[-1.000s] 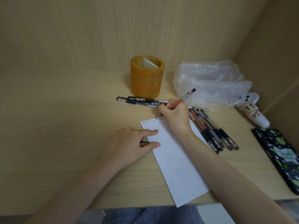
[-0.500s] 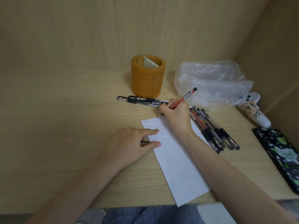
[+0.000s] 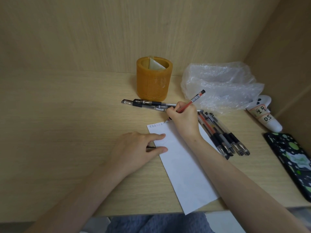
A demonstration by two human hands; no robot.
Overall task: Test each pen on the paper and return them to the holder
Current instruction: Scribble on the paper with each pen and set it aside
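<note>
A long white paper [image 3: 183, 167] lies on the wooden desk with a row of small marks along its top edge. My right hand [image 3: 184, 121] grips a red pen [image 3: 193, 100], its tip touching the paper's top right corner. My left hand [image 3: 136, 148] rests flat on the paper's left edge, fingers straight; a small dark object shows under it. An orange holder [image 3: 154, 81] stands behind. Two black pens [image 3: 144, 104] lie in front of it. Several more pens [image 3: 222, 135] lie side by side to the right of the paper.
A crumpled clear plastic bag [image 3: 220, 84] sits at the back right. A white labelled device [image 3: 264, 115] and a dark phone with green spots [image 3: 292, 158] lie along the right wall. Wooden walls close the back and right. The paper overhangs the desk's front edge.
The red pen's tip has crept slightly rightward along the paper's top edge as marks are written. My left hand has stayed in place.
</note>
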